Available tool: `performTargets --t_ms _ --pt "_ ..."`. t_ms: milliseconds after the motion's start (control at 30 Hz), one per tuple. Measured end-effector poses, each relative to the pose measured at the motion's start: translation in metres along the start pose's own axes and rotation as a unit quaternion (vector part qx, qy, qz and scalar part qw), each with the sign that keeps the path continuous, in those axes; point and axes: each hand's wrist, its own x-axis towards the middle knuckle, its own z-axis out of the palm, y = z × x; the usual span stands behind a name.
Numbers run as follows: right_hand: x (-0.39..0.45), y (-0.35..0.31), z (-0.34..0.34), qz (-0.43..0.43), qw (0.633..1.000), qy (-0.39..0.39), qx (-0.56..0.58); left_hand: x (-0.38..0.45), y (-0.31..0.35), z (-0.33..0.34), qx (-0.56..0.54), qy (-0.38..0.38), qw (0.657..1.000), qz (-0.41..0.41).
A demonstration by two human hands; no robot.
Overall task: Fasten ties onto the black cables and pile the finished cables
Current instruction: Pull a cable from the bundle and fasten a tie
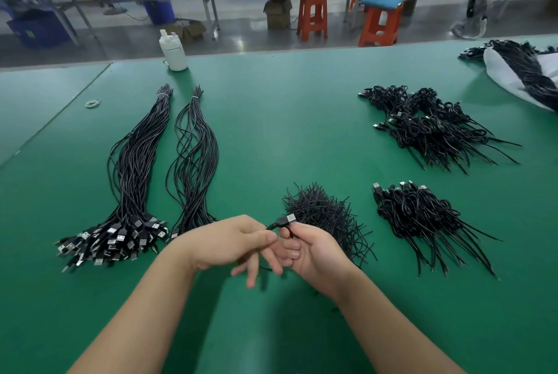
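Black cable (pixel 282 221) pinched between hands (pixel 265 245)

Both hands mid-table, fingertips meeting. Right hand (pixel 314 250) pinches black cable (pixel 282 221) just below its USB plug; left hand (pixel 229 240) pinches same cable, other fingers splayed. Loose ties heap (pixel 326 213) just behind. Two long bundles (pixel 136 168) left; finished piles (pixel 422 216) right. White bottle (pixel 172 52) at far edge of green table (pixel 271 120).

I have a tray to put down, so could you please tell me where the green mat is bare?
Bare green mat lies between the long black cable bundles and the coiled black cable piles. Near the hands it is crowded.
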Motion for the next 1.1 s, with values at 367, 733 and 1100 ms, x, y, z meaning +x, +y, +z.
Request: performTargets --t_ms 367,733,1100 --pt "-0.006 0.0 -0.002 -0.061 0.983 -0.007 -0.174 0.011 -0.011 0.012 0.212 0.161 0.963 -0.034" --pt "-0.005 0.018 -0.003 -0.064 0.971 0.012 -0.23 0.029 0.014 0.032 -0.434 0.29 0.832 0.189" --pt "-0.002 -0.008 -0.014 -0.044 0.997 0.048 -0.05 -0.007 0.004 -0.001 0.023 0.047 0.999 0.011"
